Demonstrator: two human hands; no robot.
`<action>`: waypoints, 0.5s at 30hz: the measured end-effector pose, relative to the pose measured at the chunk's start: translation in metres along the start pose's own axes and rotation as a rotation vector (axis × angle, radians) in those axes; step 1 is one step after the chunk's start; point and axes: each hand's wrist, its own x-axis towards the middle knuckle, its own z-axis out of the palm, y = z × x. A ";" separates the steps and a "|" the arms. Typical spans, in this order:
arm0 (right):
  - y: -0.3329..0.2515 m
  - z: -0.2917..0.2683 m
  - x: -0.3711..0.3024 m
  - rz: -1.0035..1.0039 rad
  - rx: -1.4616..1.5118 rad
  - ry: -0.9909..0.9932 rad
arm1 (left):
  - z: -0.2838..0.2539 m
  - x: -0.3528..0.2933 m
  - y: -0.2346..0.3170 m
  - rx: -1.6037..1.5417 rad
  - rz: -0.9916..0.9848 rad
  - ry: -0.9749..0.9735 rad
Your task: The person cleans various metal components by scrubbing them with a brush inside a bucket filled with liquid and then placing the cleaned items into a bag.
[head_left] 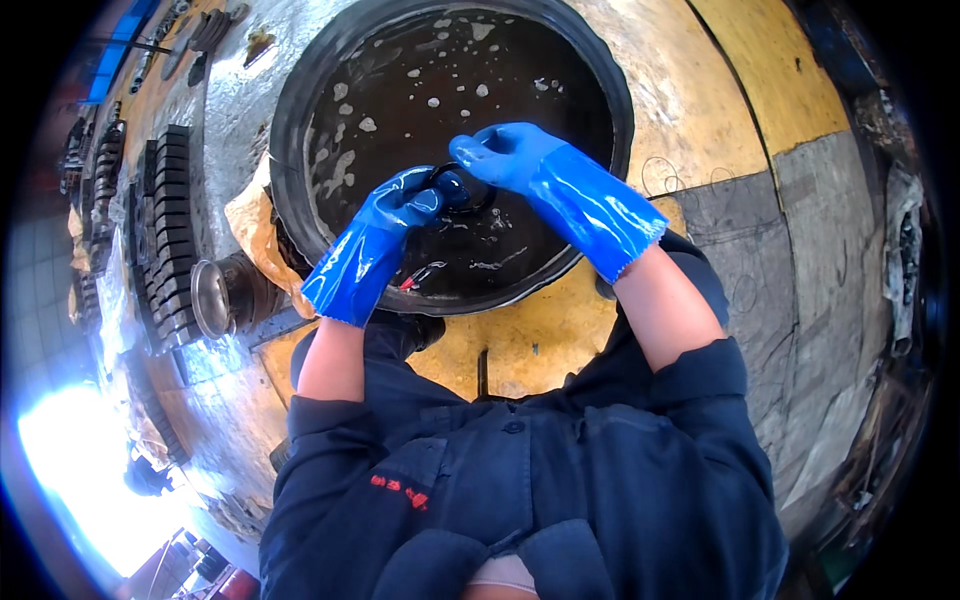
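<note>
Both my hands wear wet blue rubber gloves and are over a wide black tub of dark liquid. In the fingers of my left hand is a dark, ring-like part, mostly hidden by the gloves. My right hand is bent over the same part from above, fingers curled and thumb drawn in; its fingertips meet the part's upper side. Pale foam patches float on the liquid. Near the tub's close edge, a small red-tipped object shows at the surface, its kind unclear.
Left of the tub stands a round metal cylinder beside crumpled brown paper. Farther left is a row of dark ribbed metal parts. Grey sheeting covers the floor on the right, with thin wire loops near the tub.
</note>
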 end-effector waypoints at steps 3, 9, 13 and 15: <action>-0.007 0.007 0.003 0.058 -0.012 0.003 | -0.016 0.006 -0.019 0.021 0.029 0.009; 0.006 0.008 0.006 0.084 0.071 0.050 | -0.011 0.006 -0.020 0.070 0.051 0.051; -0.007 0.013 -0.001 0.007 -0.086 0.112 | -0.015 0.001 -0.020 0.130 0.109 0.101; -0.010 0.019 -0.002 -0.055 -0.326 0.217 | -0.013 0.003 -0.020 0.165 0.137 0.118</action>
